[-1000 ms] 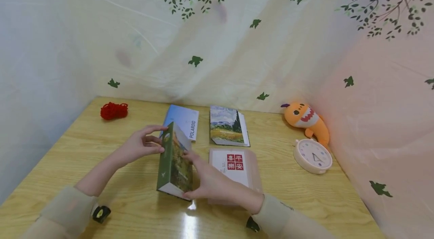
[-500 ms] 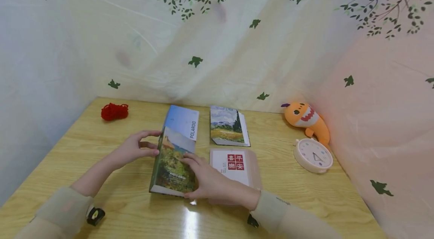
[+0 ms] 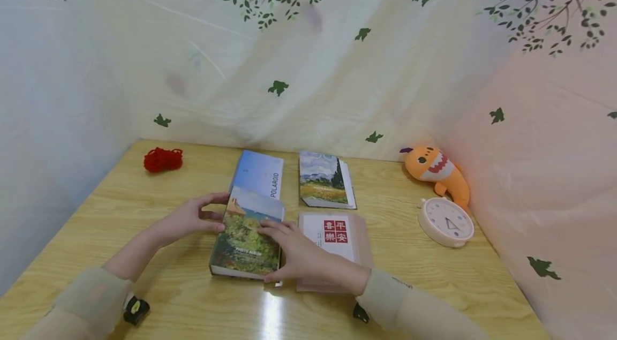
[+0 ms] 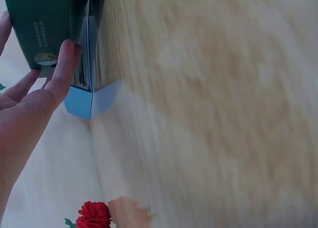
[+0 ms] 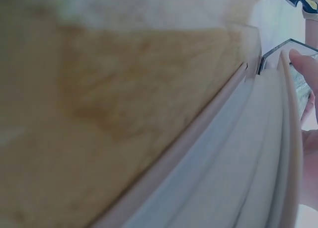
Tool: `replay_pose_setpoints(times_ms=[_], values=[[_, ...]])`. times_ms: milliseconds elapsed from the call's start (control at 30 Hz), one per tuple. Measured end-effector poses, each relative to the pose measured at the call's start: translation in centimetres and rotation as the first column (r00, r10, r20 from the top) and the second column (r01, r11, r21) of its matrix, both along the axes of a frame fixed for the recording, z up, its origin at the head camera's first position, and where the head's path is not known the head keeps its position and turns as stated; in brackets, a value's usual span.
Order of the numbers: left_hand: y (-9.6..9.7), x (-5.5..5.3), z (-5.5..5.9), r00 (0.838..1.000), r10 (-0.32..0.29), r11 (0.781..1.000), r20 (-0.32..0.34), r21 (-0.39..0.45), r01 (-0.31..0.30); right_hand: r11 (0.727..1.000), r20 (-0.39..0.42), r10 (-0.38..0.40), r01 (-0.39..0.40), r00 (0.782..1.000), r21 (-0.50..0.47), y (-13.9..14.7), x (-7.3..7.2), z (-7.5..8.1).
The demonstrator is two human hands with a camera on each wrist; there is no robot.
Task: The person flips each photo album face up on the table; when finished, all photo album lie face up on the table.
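Observation:
A thick photo album (image 3: 248, 235) with a painted garden cover lies face up at a slight slant on the near middle of the table. Along its green spine (image 4: 39, 24), the spread, fairly straight fingers of my left hand (image 3: 188, 219) touch the left side. My right hand (image 3: 301, 257) holds the opposite side, thumb by the lower right corner and fingers over the cover's edge. Just behind is a blue album marked POLAROID (image 3: 260, 171), its near end covered by the painted album. A pinkish album with red characters (image 3: 336, 230) lies to the right, partly hidden by my right forearm.
Another album with a wheat-field painting (image 3: 319, 179) lies at the back middle. Red yarn (image 3: 163, 160) sits at the back left. On the right are an orange plush shark (image 3: 436, 168) and a round pale clock (image 3: 445, 222). A printed curtain (image 3: 226, 88) rises behind the table.
The photo album has turned from standing tilted on its edge to lying nearly flat, cover up. My left hand has come slightly lower and left with the spine; my right hand has barely moved.

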State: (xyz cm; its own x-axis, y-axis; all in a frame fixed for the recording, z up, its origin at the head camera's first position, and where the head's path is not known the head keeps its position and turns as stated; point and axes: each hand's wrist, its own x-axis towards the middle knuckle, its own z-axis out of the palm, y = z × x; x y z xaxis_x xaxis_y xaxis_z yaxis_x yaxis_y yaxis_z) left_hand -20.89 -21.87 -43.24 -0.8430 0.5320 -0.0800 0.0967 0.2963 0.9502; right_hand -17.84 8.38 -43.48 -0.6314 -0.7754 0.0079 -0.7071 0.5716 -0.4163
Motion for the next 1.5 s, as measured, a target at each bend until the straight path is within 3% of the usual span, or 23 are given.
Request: replay_pose_setpoints(times_ms=[200,400,633,833,1000,1233,1367,1500], values=[[-0.2,0.3,-0.3,0.999,0.002,0.999,0.034,-0.04,-0.001,0.998,0.005,0.042,-0.042,0.999,0.048,-0.2,0.1,0.0],[-0.2,0.2,-0.4,1.0,-0.026,0.996,-0.006,-0.089,0.026,0.994,-0.041,0.086,-0.083,0.995,0.072,-0.1,0.4,0.3],[-0.8,0.3,-0.3,0.997,-0.081,0.987,-0.016,-0.141,0.078,0.987,-0.028,0.137,-0.134,0.99,0.09,0.0,0.4,0.4],[-1.2,0.2,0.1,0.995,-0.099,0.975,-0.029,-0.205,0.091,0.98,0.046,0.168,-0.172,0.985,0.096,0.1,0.0,0.4],[-0.5,0.1,0.8,0.989,-0.094,0.936,-0.113,-0.349,0.049,0.985,0.153,0.15,-0.161,0.977,0.064,0.7,-0.1,0.7],[0.4,1.1,1.9,0.949,-0.078,0.853,-0.307,-0.512,-0.096,0.995,0.22,0.088,-0.098,0.972,0.034,2.5,0.1,1.6],[1.3,1.9,2.3,0.921,-0.046,0.842,-0.388,-0.51,-0.173,0.997,0.182,0.053,-0.061,0.982,0.04,3.8,0.1,2.1],[2.7,2.4,2.5,0.9,-0.03,0.855,-0.435,-0.478,-0.202,0.997,0.095,0.037,-0.043,0.995,0.057,5.0,-0.1,2.6]])
